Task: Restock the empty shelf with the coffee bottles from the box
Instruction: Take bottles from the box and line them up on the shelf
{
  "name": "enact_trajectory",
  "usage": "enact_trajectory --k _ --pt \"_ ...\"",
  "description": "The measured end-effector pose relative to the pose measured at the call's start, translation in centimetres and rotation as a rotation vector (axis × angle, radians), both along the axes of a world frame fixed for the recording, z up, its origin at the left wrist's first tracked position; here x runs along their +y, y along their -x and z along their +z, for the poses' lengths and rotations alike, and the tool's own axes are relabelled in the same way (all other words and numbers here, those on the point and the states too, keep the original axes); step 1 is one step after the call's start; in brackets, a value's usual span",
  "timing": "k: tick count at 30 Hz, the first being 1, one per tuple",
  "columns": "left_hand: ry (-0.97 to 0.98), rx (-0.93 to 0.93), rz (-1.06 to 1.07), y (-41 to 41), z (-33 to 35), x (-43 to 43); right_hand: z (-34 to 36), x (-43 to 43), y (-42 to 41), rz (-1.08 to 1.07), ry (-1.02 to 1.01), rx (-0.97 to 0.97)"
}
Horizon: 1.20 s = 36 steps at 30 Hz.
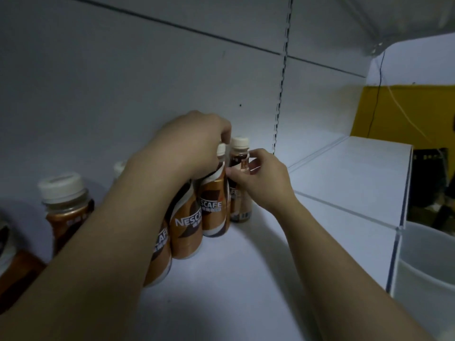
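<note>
A row of brown Nescafe coffee bottles with white caps runs front to back on the white shelf [246, 279]. My left hand [192, 143] reaches over the row and grips the cap and neck of the second bottle from the back [215, 207]. My right hand [261, 178] pinches the shoulder of the rearmost bottle [240, 148], which stands upright near the back panel. Two nearer bottles of the row [186, 232] are partly hidden under my left forearm. The box is not in view.
More coffee bottles stand at the left, one [66, 210] upright with a wide white cap. A slotted upright [279, 102] divides the back panel. A clear shelf-edge strip [396, 242] bounds the right side, with a white bin [428, 274] beyond.
</note>
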<state>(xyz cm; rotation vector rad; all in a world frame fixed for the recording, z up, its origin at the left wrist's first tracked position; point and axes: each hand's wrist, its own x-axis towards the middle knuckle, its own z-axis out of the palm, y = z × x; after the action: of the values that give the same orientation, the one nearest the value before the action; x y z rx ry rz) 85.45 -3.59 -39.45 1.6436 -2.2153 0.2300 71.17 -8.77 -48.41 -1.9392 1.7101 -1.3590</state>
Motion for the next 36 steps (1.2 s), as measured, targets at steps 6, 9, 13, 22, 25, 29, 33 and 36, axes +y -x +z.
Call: enact_trajectory --k 6,9,13,22,25,29,33,36 --pt "0.019 0.028 0.002 0.5 -0.1 0.0 0.0 0.0 0.4 0.06 0.021 -0.066" --pt "0.039 0.011 0.022 1.0 -0.3 0.1 -0.3 -0.2 0.6 0.1 0.04 -0.074" --pt "0.059 -0.033 0.088 1.2 -0.4 -0.1 -0.2 -0.1 0.7 0.184 0.037 -0.082" --pt "-0.031 -0.056 0.104 1.4 -0.4 0.0 -0.2 -0.2 1.6 0.257 -0.003 0.031" --pt "-0.054 -0.042 0.103 1.5 -0.6 0.0 -0.1 -0.5 1.9 0.186 -0.04 0.094" --pt "-0.022 -0.016 0.123 1.7 -0.8 -0.3 -0.1 -0.4 1.8 0.166 -0.087 0.164" --pt "-0.009 0.012 0.141 1.6 -0.9 -0.4 -0.1 -0.4 1.4 0.17 -0.064 0.146" --pt "0.01 0.01 0.164 1.6 -0.9 -0.5 -0.3 -0.4 1.2 0.204 -0.076 0.088"
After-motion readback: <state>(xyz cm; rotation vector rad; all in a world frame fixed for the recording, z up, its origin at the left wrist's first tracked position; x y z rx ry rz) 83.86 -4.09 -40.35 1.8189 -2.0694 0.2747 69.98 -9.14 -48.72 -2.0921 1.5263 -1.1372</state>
